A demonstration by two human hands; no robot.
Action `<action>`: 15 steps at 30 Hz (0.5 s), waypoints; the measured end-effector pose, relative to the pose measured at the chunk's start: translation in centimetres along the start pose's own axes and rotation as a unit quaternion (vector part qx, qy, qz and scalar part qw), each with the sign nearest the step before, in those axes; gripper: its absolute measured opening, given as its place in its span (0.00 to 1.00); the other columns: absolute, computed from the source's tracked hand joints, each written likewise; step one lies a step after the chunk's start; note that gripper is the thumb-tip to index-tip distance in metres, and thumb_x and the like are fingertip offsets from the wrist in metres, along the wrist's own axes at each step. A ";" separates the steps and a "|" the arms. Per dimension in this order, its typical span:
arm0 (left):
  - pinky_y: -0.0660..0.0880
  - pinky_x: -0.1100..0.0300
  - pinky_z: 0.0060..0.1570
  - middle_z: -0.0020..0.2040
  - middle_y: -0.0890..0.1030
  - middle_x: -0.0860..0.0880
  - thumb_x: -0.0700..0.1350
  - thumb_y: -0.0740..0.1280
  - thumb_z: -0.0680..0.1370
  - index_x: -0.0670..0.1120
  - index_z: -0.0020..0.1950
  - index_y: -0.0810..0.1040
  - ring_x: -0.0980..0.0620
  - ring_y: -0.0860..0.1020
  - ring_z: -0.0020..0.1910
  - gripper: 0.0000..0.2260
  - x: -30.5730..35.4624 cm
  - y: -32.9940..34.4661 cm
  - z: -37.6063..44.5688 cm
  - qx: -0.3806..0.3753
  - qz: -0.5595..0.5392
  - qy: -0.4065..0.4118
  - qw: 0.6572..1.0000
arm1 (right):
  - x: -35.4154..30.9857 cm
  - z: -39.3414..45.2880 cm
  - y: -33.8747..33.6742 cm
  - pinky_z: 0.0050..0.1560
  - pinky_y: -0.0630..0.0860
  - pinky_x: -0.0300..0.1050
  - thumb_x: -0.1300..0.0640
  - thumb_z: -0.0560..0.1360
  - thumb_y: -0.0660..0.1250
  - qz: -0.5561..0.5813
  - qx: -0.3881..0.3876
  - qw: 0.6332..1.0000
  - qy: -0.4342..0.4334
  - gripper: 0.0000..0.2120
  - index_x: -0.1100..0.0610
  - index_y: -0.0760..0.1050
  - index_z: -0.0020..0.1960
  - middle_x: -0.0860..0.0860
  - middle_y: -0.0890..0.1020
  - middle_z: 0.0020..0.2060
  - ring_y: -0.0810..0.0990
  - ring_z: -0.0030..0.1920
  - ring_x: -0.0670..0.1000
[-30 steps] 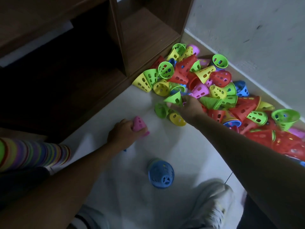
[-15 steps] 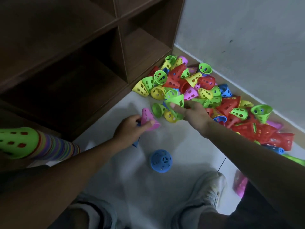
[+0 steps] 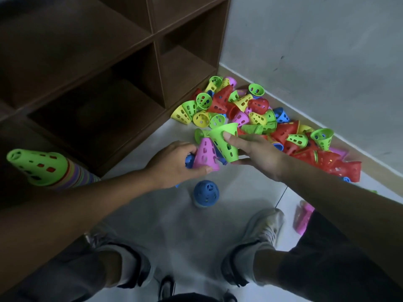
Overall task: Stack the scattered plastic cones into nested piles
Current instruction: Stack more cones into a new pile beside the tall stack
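At the far left edge, one tall nested stack (image 3: 54, 171) of cones lies tilted, a green cone capping its tip; its striped lower rings run behind the left forearm, so its length cannot be counted. Behind it stands a dark wooden shelf unit (image 3: 135, 68) with four open compartments in view, their insides too dim to read.

Near the middle, the left hand (image 3: 172, 165) grips one pink cone (image 3: 206, 156), narrow end up, thumb under its rim and fingers curled behind it. A blue piece shows between those fingers and below the pink cone; whether it is one cone or more is hidden. Just right, touching the pink cone, the right hand (image 3: 259, 154) pinches one green cone (image 3: 225, 140), thumb on its side wall, fingers under its lower end, its wide mouth tilted up and away.

Below the hands, one blue cone (image 3: 206, 194) stands alone on the pale tiled floor (image 3: 178, 232). Two grey shoes appear nearer still, the right shoe (image 3: 259, 234) blurred.

To the right, a loose heap of cones (image 3: 261, 118) in green, yellow, red, pink and blue lies along the grey wall (image 3: 316, 62); they overlap too much for a count. One pink cone at the right (image 3: 303, 216) is partly hidden by the right arm.
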State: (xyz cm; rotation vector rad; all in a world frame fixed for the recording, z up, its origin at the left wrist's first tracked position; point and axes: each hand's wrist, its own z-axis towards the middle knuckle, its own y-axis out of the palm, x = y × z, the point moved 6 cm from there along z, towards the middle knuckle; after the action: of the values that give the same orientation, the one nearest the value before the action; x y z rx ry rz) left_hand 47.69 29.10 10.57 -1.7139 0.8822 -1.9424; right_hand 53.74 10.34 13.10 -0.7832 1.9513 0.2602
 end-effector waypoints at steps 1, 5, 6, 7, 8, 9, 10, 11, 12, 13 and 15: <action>0.69 0.56 0.36 0.37 0.73 0.59 0.67 0.70 0.71 0.58 0.38 0.66 0.59 0.72 0.39 0.18 0.4 0.1 -0.2 -0.010 0.022 0.011 1.000 | 0.0 -0.7 -0.1 0.64 0.78 0.52 0.40 0.78 0.65 0.001 -0.002 1.000 0.001 0.21 0.54 0.81 0.61 0.50 0.86 0.55 0.83 0.58 0.49; 0.74 0.56 0.42 0.42 0.72 0.60 0.71 0.70 0.69 0.60 0.43 0.67 0.59 0.71 0.44 0.19 1.7 1.0 -1.4 -0.057 0.084 0.035 0.994 | 0.8 -3.0 0.0 0.66 0.76 0.54 0.38 0.78 0.64 0.009 -0.020 1.000 0.012 0.24 0.54 0.80 0.64 0.50 0.85 0.57 0.82 0.60 0.50; 0.74 0.57 0.42 0.43 0.72 0.60 0.70 0.70 0.69 0.59 0.44 0.67 0.59 0.71 0.44 0.20 2.0 1.3 -1.7 -0.066 0.096 0.041 0.992 | 1.0 -3.5 0.2 0.66 0.76 0.54 0.39 0.78 0.63 0.009 -0.028 0.999 0.012 0.23 0.53 0.79 0.65 0.49 0.85 0.57 0.82 0.60 0.50; 0.74 0.58 0.42 0.44 0.72 0.59 0.70 0.71 0.69 0.58 0.47 0.68 0.58 0.70 0.45 0.20 2.2 1.6 -2.0 -0.072 0.109 0.047 0.990 | 1.1 -4.0 0.4 0.66 0.76 0.54 0.39 0.79 0.63 0.011 -0.035 0.999 0.012 0.23 0.53 0.79 0.65 0.49 0.85 0.57 0.82 0.61 0.49; 0.74 0.59 0.43 0.45 0.72 0.59 0.70 0.71 0.69 0.57 0.49 0.69 0.58 0.70 0.46 0.21 2.3 1.9 -2.3 -0.075 0.122 0.051 0.988 | 1.4 -4.3 0.7 0.67 0.76 0.53 0.39 0.79 0.63 0.014 -0.039 0.999 0.013 0.23 0.54 0.79 0.65 0.49 0.85 0.58 0.82 0.61 0.48; 0.74 0.60 0.42 0.46 0.72 0.58 0.70 0.71 0.69 0.56 0.50 0.70 0.58 0.70 0.47 0.22 2.3 2.1 -2.5 -0.076 0.134 0.054 0.987 | 1.7 -4.5 0.9 0.67 0.76 0.53 0.40 0.79 0.63 0.018 -0.040 0.999 0.014 0.23 0.54 0.79 0.65 0.49 0.85 0.58 0.82 0.61 0.48; 0.73 0.60 0.42 0.46 0.72 0.58 0.69 0.71 0.69 0.55 0.50 0.70 0.57 0.70 0.47 0.23 2.2 2.4 -2.7 -0.073 0.147 0.054 0.985 | 2.0 -4.6 1.1 0.67 0.76 0.53 0.40 0.79 0.63 0.021 -0.038 0.999 0.016 0.23 0.55 0.79 0.64 0.49 0.85 0.57 0.82 0.60 0.48; 0.72 0.61 0.41 0.46 0.73 0.57 0.69 0.71 0.69 0.54 0.51 0.70 0.57 0.70 0.48 0.23 2.1 2.6 -2.9 -0.068 0.159 0.054 0.983 | 2.4 -4.6 1.4 0.67 0.76 0.53 0.40 0.78 0.64 0.023 -0.036 0.999 0.018 0.22 0.55 0.79 0.63 0.49 0.85 0.57 0.82 0.60 0.48; 0.71 0.62 0.40 0.47 0.73 0.57 0.70 0.71 0.69 0.54 0.51 0.71 0.57 0.70 0.48 0.24 2.0 2.8 -3.0 -0.062 0.173 0.055 0.981 | 2.8 -4.6 1.6 0.67 0.76 0.53 0.40 0.78 0.64 0.024 -0.036 0.999 0.020 0.22 0.55 0.80 0.63 0.49 0.85 0.57 0.82 0.60 0.48; 0.70 0.62 0.40 0.47 0.74 0.57 0.69 0.71 0.69 0.53 0.52 0.72 0.57 0.70 0.48 0.24 1.8 3.0 -3.3 -0.055 0.188 0.059 0.979 | 3.2 -4.6 1.8 0.67 0.75 0.53 0.41 0.78 0.65 0.023 -0.039 0.999 0.022 0.22 0.55 0.80 0.63 0.49 0.85 0.57 0.82 0.60 0.48; 0.71 0.60 0.38 0.47 0.76 0.54 0.68 0.71 0.70 0.50 0.51 0.74 0.55 0.72 0.49 0.24 1.4 3.5 -3.8 -0.035 0.220 0.077 0.972 | 3.9 -4.5 2.1 0.66 0.76 0.50 0.43 0.78 0.66 0.013 -0.046 0.999 0.026 0.21 0.56 0.80 0.63 0.50 0.86 0.56 0.83 0.59 0.49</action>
State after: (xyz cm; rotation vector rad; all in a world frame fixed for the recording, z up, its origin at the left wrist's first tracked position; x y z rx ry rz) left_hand 43.40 26.40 8.96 -1.2733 1.2774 -1.7701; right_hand 47.98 8.20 11.69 -0.8308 2.0108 0.3505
